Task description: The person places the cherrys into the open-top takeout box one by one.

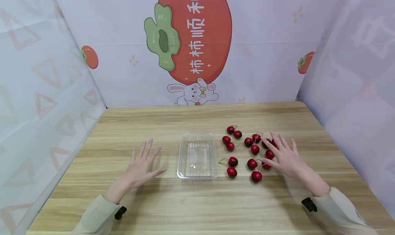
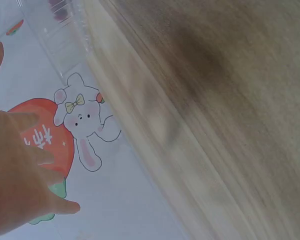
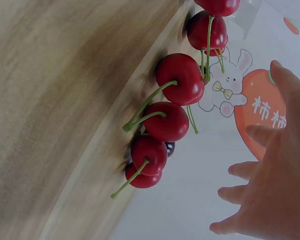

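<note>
My left hand hovers over the table with its fingers spread, left of a clear plastic container, and holds nothing. The container stands open at the middle of the table with nothing in it. To its right lie several dark red cherries with green stems, many joined in pairs. Above the right part of these cherries my right hand is held with spread fingers, hiding some of them from the head view. In the right wrist view, cherries rest on the wood beside the right hand, apart from its fingers.
The light wood table is enclosed by printed cloth at the back and both sides. A large persimmon print and a rabbit print are on the back cloth. Dark clips sit by both sleeve cuffs.
</note>
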The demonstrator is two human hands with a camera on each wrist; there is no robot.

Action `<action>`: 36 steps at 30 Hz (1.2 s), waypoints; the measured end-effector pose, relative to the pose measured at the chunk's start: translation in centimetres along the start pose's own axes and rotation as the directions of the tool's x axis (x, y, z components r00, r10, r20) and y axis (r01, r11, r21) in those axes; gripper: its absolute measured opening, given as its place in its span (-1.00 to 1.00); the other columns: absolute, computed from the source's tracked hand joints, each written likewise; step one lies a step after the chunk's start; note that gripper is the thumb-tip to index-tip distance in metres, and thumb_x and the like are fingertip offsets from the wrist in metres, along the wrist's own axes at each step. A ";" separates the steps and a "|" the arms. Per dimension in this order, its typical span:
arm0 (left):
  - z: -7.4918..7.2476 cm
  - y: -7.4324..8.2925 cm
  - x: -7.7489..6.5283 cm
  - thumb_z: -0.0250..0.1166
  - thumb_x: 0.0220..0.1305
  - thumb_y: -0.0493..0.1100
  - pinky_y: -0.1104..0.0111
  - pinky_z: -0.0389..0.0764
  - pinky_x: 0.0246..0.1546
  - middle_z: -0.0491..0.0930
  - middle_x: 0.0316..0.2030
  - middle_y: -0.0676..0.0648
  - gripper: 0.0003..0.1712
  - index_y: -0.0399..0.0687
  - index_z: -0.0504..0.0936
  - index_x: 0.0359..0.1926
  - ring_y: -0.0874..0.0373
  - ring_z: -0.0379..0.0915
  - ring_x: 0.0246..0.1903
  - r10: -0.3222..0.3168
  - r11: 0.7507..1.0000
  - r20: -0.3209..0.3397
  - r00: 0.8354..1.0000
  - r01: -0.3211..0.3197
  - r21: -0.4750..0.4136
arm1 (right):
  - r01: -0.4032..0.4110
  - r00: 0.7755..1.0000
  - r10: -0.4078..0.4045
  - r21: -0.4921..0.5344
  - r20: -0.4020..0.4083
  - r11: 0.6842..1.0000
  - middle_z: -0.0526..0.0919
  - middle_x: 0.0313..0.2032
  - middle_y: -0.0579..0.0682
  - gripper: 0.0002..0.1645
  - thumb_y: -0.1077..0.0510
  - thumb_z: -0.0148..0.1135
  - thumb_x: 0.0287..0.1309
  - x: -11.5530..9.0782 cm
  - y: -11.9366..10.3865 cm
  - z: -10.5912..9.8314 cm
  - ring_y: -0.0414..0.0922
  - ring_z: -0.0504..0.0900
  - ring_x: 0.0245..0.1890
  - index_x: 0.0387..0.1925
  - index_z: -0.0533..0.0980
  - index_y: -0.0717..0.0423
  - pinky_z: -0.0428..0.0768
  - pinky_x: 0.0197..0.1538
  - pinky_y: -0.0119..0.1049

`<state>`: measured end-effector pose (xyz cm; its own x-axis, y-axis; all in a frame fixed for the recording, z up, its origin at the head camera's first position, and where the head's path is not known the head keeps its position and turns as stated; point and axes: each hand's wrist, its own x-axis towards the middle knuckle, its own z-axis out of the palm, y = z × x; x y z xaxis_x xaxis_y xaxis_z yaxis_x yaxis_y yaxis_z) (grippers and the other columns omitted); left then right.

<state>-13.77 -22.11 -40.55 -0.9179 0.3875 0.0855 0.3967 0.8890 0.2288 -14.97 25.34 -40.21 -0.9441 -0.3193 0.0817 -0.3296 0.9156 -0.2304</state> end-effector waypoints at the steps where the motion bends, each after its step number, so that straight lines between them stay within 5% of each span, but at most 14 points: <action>1: -0.1 0.0 0.1 0.07 0.08 0.31 -0.25 -0.44 0.18 -0.32 0.34 -0.25 -0.09 -0.02 0.03 0.33 -0.23 -0.44 0.29 0.008 1.000 -0.007 1.000 -0.008 -0.002 | 0.003 1.000 -0.003 -0.004 0.000 1.000 -0.15 0.31 0.26 -0.09 -0.31 0.02 0.05 0.1 0.0 0.0 0.30 -0.18 0.26 0.33 -0.01 -0.03 -0.40 0.17 0.38; 20: -0.8 1.0 1.2 0.10 0.12 0.22 -0.18 -0.24 0.24 -0.16 0.33 -0.27 -0.19 -0.06 0.14 0.29 -0.21 -0.26 0.29 0.064 0.995 -0.030 0.998 -0.066 -0.078 | 0.071 0.997 -0.072 0.024 0.018 0.997 -0.10 0.31 0.27 -0.16 -0.28 -0.01 0.10 2.0 -1.0 -0.6 0.27 -0.15 0.28 0.32 0.02 -0.06 -0.30 0.17 0.40; 36: -0.6 2.0 2.8 0.22 0.12 0.00 -0.09 0.30 0.10 0.26 0.15 -0.31 -0.33 -0.18 0.28 0.20 -0.23 0.23 0.09 0.138 0.969 -0.132 0.982 -0.162 -0.189 | 0.137 0.990 -0.139 0.098 0.007 0.986 -0.02 0.29 0.28 -0.23 -0.20 0.00 0.14 3.8 -1.7 -0.9 0.22 0.03 0.25 0.28 0.12 0.08 -0.14 0.24 0.29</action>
<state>-15.53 -19.35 -39.31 -0.8478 0.4711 0.2434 0.5303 0.7523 0.3910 -17.94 22.77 -38.62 -0.8892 -0.4449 0.1064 -0.4548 0.8347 -0.3105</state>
